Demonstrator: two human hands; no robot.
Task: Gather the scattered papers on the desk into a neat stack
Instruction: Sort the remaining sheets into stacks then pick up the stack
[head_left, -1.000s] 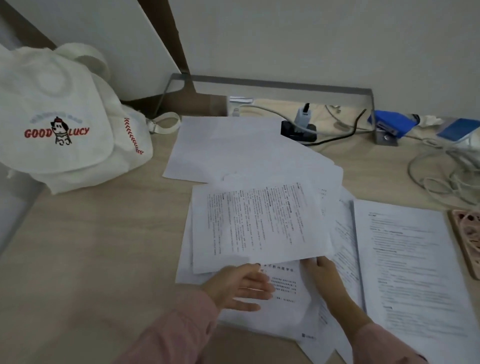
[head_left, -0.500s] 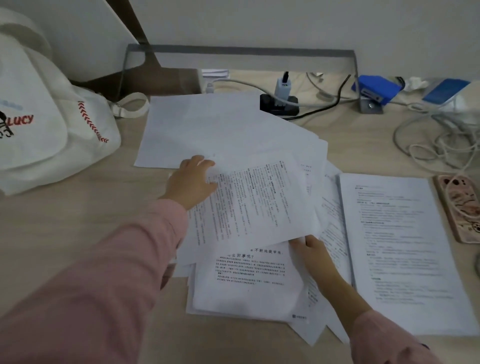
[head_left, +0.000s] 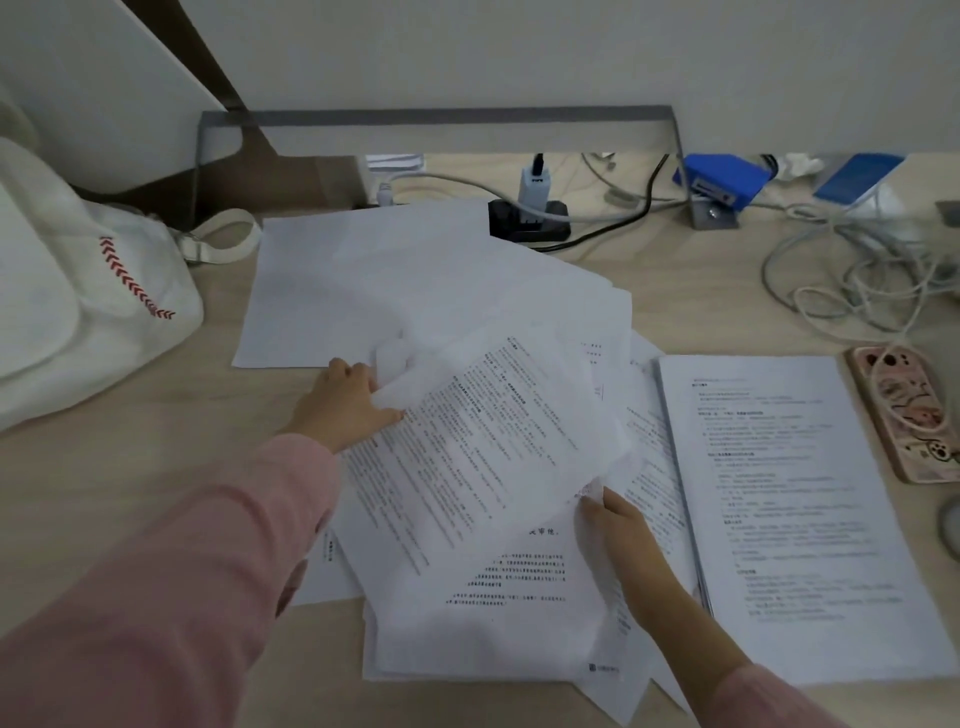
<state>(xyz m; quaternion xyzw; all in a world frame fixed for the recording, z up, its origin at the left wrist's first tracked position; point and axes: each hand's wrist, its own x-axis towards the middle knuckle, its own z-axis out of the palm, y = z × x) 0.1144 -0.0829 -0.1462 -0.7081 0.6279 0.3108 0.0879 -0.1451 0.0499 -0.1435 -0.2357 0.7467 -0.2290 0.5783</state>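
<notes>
Left hand (head_left: 353, 402) pinches the printed sheet (head_left: 478, 441) at its upper-left corner, right hand (head_left: 618, 525) its lower-right, so I can square it over the scattered papers (head_left: 493, 623) at centre frame.

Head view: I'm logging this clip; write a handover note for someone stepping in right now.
Left hand grips the left edge of the top printed sheet; right hand pinches its lower right corner, the sheet lifted and tilted.
Blank sheets lie fanned at the back, more printed pages lie askew beneath, and a thick packet lies to the right, all on the desk.
Done: nothing squared yet.
Left: pull all the sheets together, align the edges, set down one neat stack.
</notes>
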